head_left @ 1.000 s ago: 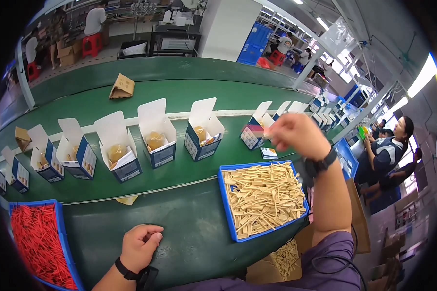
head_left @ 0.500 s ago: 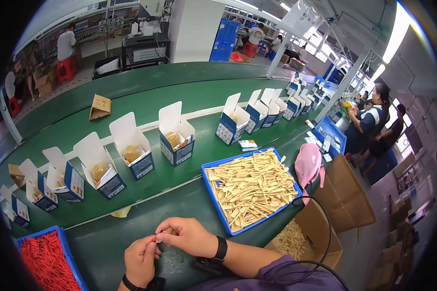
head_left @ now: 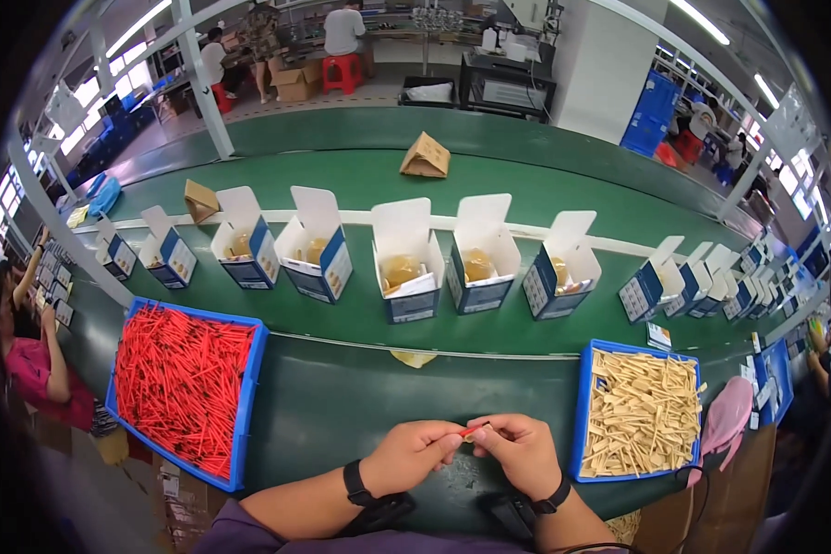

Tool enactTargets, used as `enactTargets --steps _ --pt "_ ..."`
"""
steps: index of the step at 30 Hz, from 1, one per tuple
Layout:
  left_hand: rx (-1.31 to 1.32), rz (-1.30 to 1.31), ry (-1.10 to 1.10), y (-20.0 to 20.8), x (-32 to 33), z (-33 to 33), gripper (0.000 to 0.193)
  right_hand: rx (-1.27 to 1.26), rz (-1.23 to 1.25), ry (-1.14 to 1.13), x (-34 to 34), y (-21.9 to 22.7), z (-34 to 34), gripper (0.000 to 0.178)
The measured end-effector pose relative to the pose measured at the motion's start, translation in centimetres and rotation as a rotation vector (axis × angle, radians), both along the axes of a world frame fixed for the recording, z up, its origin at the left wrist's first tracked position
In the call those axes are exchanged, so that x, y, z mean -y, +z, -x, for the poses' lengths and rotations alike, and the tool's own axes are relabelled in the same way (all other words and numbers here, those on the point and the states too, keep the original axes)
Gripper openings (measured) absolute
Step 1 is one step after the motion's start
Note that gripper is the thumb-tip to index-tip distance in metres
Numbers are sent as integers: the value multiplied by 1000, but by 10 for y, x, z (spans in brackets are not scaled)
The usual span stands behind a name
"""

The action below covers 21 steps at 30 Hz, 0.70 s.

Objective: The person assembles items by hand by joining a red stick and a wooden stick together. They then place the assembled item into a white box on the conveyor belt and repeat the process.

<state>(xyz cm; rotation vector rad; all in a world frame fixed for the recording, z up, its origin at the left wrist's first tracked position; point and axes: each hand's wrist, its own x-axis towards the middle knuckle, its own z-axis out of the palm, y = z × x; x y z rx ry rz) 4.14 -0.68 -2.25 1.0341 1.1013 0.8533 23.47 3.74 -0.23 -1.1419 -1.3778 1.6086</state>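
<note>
Red stick lies crosswise, slightly slanted, between 2 hands: left hand's fingertips pinch its left end, right hand's its right; neither is nearer.

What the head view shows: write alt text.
A person's left hand and right hand hold a small red piece over a green workbench, between a blue tray of red sticks at left and a second tray of pale pieces at right. Open boxes line up beyond.
</note>
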Motion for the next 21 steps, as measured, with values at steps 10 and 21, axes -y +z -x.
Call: enactTargets --steps 10,21 --pt "-28 -142 101 -9 -14 1 24 442 -548 -394 -83 82 -42 17" --pt "-105 -103 54 -17 -30 -4 22 857 -870 -86 -237 47 -44 20"
